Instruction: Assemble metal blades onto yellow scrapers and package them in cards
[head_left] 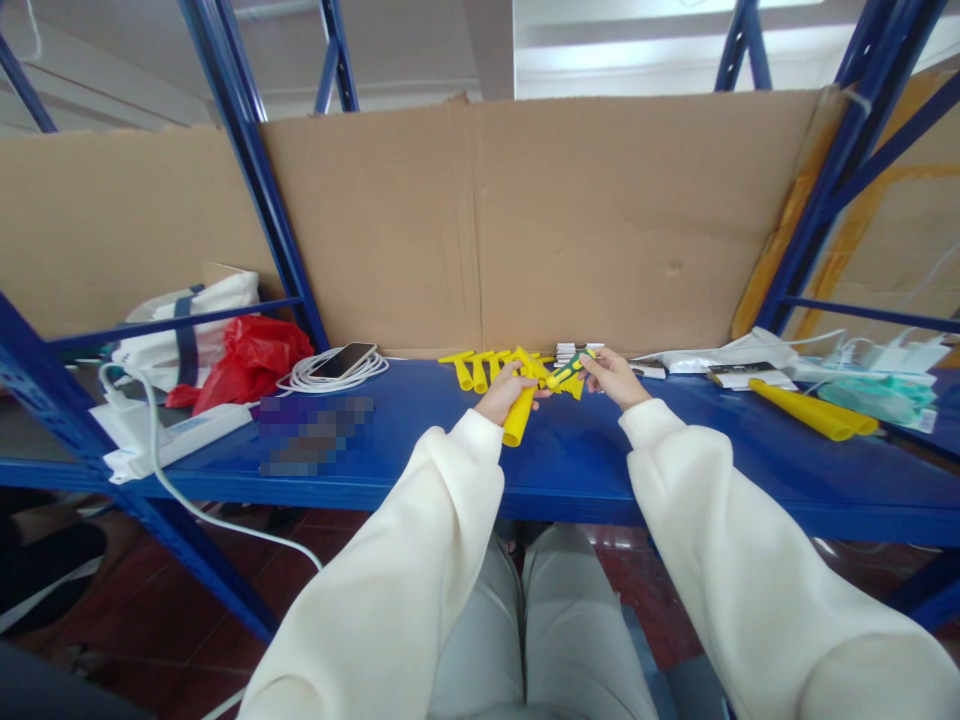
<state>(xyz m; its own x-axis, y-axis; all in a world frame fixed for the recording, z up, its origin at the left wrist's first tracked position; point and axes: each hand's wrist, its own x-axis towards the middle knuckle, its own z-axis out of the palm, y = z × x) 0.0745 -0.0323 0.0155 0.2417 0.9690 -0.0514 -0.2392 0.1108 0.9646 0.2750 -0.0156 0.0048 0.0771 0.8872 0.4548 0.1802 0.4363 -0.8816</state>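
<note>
My left hand (504, 393) is closed around a yellow tapered plastic tube (516, 422), whose wide end points down towards me over the blue shelf (442, 455). To its right, my right hand (611, 378) is closed on a slim green-and-yellow tool (571, 370), which slants down-left to the yellow piece in my left hand. The tool's exact kind is too small to make out, and whether its tip touches the yellow piece is unclear. Behind both hands lies a row of several similar yellow tubes (478, 375), partly hidden by my fingers.
On the left are a phone (345, 360) on a coiled white cable (301, 378), a red bag (255, 350) and a power strip (184, 437). Larger yellow cones (814, 412) lie at right by a green packet (877, 400). A cardboard panel (600, 220) closes the back.
</note>
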